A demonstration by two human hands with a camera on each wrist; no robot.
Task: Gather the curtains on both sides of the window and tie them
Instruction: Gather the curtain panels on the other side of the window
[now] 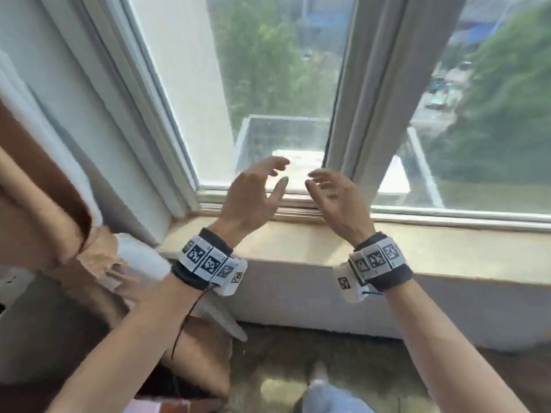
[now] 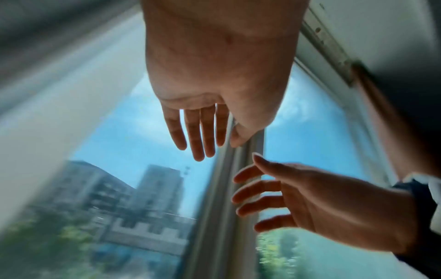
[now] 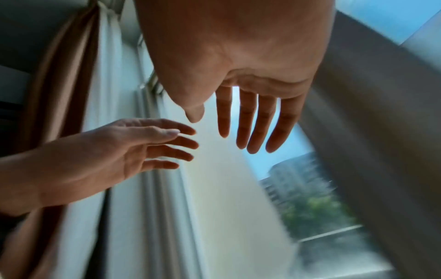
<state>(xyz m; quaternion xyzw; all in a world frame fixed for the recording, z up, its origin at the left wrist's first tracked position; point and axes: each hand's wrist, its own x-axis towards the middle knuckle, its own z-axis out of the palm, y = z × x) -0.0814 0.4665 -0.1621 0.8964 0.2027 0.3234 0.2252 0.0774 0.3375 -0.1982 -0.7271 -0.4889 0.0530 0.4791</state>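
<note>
Hands occupy the centre of the head view: left hand (image 1: 253, 192) and right hand (image 1: 337, 198) are raised side by side before the window (image 1: 283, 84), fingers spread and relaxed, holding nothing. The brown curtain (image 1: 44, 186) hangs gathered well to the left of the left hand, probably awaiting tying. Left wrist view: both palms face each other, apart, glass beyond. Right wrist view: the curtain folds hang behind the left hand, untouched; no right-side curtain is identifiable.
</note>
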